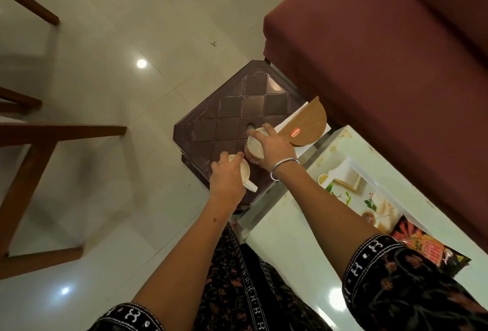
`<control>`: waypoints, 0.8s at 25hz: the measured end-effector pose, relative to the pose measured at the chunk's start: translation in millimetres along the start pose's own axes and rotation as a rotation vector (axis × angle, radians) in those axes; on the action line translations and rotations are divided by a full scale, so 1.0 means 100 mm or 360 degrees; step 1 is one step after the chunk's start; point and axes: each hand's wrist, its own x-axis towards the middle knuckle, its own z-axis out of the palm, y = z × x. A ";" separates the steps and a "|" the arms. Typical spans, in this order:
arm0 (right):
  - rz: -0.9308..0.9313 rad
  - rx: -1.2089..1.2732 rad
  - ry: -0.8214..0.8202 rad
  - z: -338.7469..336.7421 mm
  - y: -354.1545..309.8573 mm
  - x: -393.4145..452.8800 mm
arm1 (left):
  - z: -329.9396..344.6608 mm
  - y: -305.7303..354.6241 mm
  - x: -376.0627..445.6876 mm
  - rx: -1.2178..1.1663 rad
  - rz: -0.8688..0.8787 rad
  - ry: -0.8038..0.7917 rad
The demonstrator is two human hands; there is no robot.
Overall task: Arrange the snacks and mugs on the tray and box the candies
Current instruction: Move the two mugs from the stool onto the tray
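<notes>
On the brown plastic stool (232, 108), the left hand (227, 177) grips a plain cream mug (244, 172) by its rim, and at its 1 o'clock the right hand (274, 148) grips a patterned mug (253, 151). The half-round brown box (306, 124) (red label unreadable) sits at 2 o'clock.

You see a maroon sofa (383, 48) beside a brown plastic stool (237, 116), wooden chair legs (29, 161) on the tiled floor (137, 27).
</notes>
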 end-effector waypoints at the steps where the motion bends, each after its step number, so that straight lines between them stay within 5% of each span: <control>1: -0.0020 -0.0029 -0.0005 -0.02 0.00 0.00 | -0.01 0.00 -0.01 -0.0004 0.0001 0.0006; 12: -0.0080 0.0121 0.0121 -0.27 0.45 -0.77 | 0.06 0.54 -0.63 -0.0028 0.0034 0.0081; 20: -0.0045 0.0036 0.0147 -0.35 1.34 -1.78 | 0.71 1.40 -1.33 0.0004 0.0081 0.0062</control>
